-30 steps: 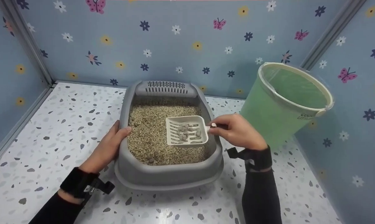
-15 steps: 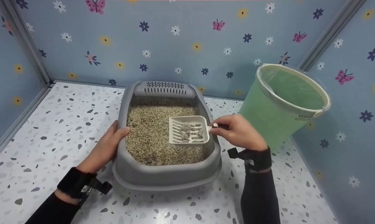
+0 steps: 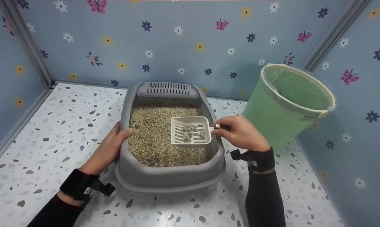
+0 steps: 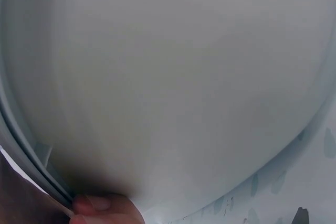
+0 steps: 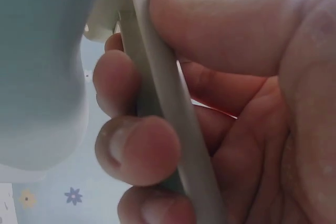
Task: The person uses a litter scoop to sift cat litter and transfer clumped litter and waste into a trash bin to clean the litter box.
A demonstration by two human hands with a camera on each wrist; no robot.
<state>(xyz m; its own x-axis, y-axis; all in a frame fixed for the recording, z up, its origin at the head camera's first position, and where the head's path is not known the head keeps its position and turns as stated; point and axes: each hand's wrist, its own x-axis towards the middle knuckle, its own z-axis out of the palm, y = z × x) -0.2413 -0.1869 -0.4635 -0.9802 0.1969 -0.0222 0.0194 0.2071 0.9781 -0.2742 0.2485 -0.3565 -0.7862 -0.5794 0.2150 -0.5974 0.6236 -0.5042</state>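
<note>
A grey litter box (image 3: 169, 179) full of tan granular litter (image 3: 152, 126) stands on the speckled surface. My left hand (image 3: 106, 151) grips its left side, thumb over the rim and fingers outside. The left wrist view has curled fingertips (image 4: 107, 208) at the box's smooth outer wall (image 4: 184, 87). With my right hand (image 3: 243, 134) I hold a pale slotted litter scoop (image 3: 190, 144) level above the litter's right part. Several grey clumps (image 3: 187, 136) lie in it. In the right wrist view, thumb and curled fingers (image 5: 136, 150) wrap the scoop's handle (image 5: 168, 87).
A green bin (image 3: 272, 113) with a clear liner over its rim stands right of the box, behind my right hand. Flower-patterned panels (image 3: 164, 41) close off the back and sides. A darker clump (image 3: 152, 161) lies in the litter near the box's front.
The scoop has shifted slightly to the right over the litter, and the clumps lying in it show more distinctly. My left hand has kept its hold on the box.
</note>
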